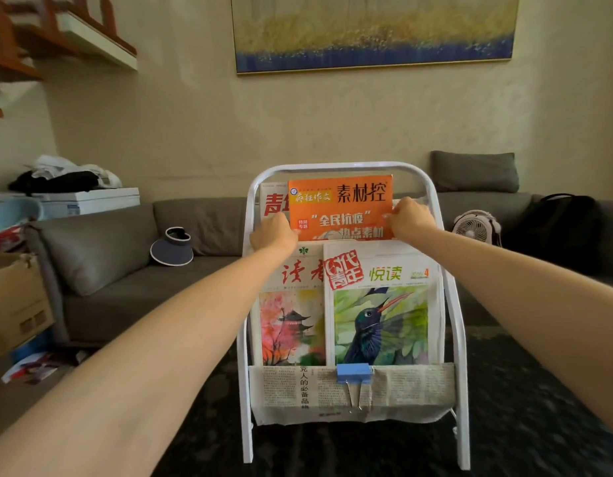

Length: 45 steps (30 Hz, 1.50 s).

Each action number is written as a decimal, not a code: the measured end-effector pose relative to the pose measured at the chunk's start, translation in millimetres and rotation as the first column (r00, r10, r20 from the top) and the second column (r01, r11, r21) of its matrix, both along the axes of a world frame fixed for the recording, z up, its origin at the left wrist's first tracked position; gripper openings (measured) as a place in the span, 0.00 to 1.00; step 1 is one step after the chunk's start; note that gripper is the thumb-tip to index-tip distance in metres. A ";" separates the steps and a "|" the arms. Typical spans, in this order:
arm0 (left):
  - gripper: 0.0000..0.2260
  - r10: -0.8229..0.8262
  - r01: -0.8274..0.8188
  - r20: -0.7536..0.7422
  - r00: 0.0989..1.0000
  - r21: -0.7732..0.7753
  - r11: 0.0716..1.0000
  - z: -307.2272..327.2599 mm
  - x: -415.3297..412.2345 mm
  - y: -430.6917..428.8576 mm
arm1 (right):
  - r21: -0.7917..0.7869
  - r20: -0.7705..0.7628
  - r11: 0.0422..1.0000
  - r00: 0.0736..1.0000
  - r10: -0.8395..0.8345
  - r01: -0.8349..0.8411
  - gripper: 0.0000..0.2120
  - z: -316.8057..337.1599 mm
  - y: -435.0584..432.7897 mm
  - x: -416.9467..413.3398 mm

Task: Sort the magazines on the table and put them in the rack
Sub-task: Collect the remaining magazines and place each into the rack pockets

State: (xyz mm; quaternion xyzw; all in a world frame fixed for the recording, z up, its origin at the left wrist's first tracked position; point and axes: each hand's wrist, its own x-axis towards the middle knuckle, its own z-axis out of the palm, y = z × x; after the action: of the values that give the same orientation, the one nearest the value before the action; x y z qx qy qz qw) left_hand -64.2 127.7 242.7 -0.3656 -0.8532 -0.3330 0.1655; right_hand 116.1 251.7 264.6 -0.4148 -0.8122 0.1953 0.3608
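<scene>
Head view. Found orange magazine (339,208) upright in upper tier of white rack (339,166), overlapping a red-lettered magazine (272,201) behind. Saw left hand (274,232) and right hand (410,218) curled on its side edges, gripping it. Noted bird magazine (381,315) and pagoda magazine (291,325) filling lower tier. Judged best to lower evenly, keeping both edges level, then square against the neighbour.
</scene>
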 end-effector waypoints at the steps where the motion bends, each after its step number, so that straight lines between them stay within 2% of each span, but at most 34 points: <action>1: 0.12 0.006 -0.007 -0.011 1.000 -0.009 1.000 -1.5 1.8 -1.0 | -0.003 0.000 1.000 1.000 -0.005 0.005 0.19 -0.2 0.1 -0.5; 7: 0.14 0.050 -0.050 -0.054 0.997 -0.004 0.999 -7.2 9.4 -4.1 | -0.037 -0.017 0.999 0.999 0.036 -0.036 0.16 -3.2 -1.2 -0.2; 11: 0.15 -0.029 0.029 -0.011 1.000 -0.026 0.999 -6.6 13.3 -2.2 | 0.003 -0.062 1.000 0.998 -0.010 0.010 0.13 -3.8 -2.4 4.1; 20: 0.17 -0.129 0.126 -0.021 0.991 -0.135 0.983 -5.6 10.6 -20.8 | 0.042 -0.073 0.997 0.995 -0.061 0.064 0.14 -3.5 -9.0 -1.6; 25: 0.17 -0.061 0.052 -0.044 0.997 -0.179 0.982 -6.2 12.7 -19.1 | 0.024 0.029 0.997 0.997 -0.073 0.072 0.13 -8.3 -12.5 -1.4; 30: 0.15 -0.045 0.050 -0.197 0.979 0.025 0.998 -5.1 28.8 -29.9 | 0.157 0.008 0.982 0.994 -0.109 0.106 0.20 -5.5 -26.6 15.2; 33: 0.13 -0.107 0.161 -0.328 0.939 0.142 0.977 0.2 44.3 -46.5 | 0.265 -0.026 0.962 0.998 -0.061 0.065 0.22 -4.3 -40.1 42.5; 35: 0.10 -0.188 0.259 -0.340 0.922 0.175 0.950 -5.1 62.9 -59.7 | 0.303 -0.047 0.952 0.999 -0.020 0.033 0.23 -13.5 -49.5 67.5; 38: 0.06 -0.341 0.353 -0.126 0.932 0.094 0.931 -37.6 104.7 -72.3 | 0.240 0.008 0.971 1.000 0.009 -0.011 0.23 -50.0 -65.3 111.5; 41: 0.06 -0.424 0.428 0.076 0.903 -0.045 0.903 -89.8 154.2 -81.2 | 0.119 0.106 0.992 0.993 -0.048 0.036 0.25 -104.1 -85.3 157.8; 45: 0.08 -0.450 0.559 0.423 0.786 -0.178 0.810 -162.7 226.9 -96.5 | -0.007 0.272 0.986 0.949 -0.161 0.169 0.28 -182.0 -96.6 233.8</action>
State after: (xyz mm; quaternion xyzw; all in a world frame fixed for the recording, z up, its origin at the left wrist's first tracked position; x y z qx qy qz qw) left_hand 162.6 31.2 80.0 -0.5353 -0.7774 -0.2960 -0.1465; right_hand 349.9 155.1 82.6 -0.5093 -0.8132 0.1185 0.2553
